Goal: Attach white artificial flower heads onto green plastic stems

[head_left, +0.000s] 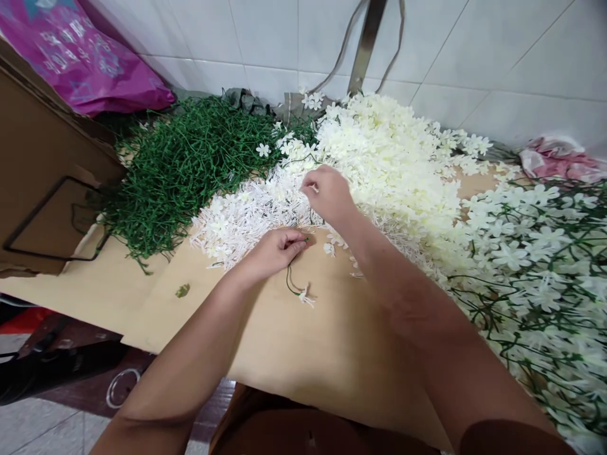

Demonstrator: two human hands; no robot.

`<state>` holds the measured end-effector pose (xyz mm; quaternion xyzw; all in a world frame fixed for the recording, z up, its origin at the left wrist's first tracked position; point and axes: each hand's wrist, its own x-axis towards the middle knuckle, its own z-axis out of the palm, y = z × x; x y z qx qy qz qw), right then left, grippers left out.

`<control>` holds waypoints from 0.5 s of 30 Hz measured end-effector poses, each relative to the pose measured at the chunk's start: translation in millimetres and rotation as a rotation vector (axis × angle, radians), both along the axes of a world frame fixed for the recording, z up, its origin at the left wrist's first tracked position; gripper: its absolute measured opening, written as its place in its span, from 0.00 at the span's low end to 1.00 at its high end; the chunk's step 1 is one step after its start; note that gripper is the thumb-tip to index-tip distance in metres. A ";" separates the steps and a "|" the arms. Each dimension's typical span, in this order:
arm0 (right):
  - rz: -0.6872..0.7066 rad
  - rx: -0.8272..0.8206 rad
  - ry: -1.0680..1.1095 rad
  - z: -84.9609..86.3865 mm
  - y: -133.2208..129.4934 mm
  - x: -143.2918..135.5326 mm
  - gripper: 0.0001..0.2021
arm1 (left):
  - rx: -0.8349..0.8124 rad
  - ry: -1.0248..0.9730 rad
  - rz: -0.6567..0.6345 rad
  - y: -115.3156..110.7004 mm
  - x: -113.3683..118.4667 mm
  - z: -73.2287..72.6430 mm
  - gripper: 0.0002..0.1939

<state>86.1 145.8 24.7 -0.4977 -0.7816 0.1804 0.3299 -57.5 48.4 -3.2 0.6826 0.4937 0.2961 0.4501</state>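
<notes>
My left hand point(281, 248) pinches a thin green plastic stem point(290, 278), which curves down to a tuft of white stamens point(306, 295) just above or on the cardboard. The stem's green tip shows beyond my fingertips. Farther back, my right hand point(329, 193) is closed, thumb and fingers together, over the border of two heaps. What it pinches, if anything, is too small to make out. Under and left of it spreads a heap of white stamen pieces point(237, 218); behind and right rises a big mound of cream-white artificial flower heads point(389, 145).
Green stems point(184, 158) lie heaped at the back left, beside a cardboard box point(42, 170) and a purple bag point(90, 63). Flowers on green stems point(531, 253) pile up on the right. A tiled wall point(270, 38) closes the back. Cardboard point(341, 341) covers the table.
</notes>
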 end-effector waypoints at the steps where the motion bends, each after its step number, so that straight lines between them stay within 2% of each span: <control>1: -0.025 0.004 0.118 4.9 -1.8 8.2 0.06 | 0.030 0.038 0.014 0.6 -1.4 -0.6 0.12; 4: -0.074 -0.073 0.460 21.8 -10.4 37.2 0.08 | 0.145 0.143 0.121 4.5 -5.4 3.4 0.14; 6: -0.097 -0.152 0.632 31.3 -16.8 59.3 0.08 | 0.228 0.216 0.202 9.7 -4.5 12.6 0.14; 8: -0.119 -0.161 0.725 37.5 -22.1 80.5 0.07 | 0.299 0.295 0.240 17.1 3.4 25.9 0.13; 12: -0.130 -0.200 0.858 39.7 -31.8 106.3 0.07 | 0.376 0.456 0.204 37.0 41.4 47.3 0.12; 15: -0.143 -0.232 0.883 35.4 -40.0 108.5 0.08 | 0.390 0.547 0.154 52.8 73.3 45.8 0.17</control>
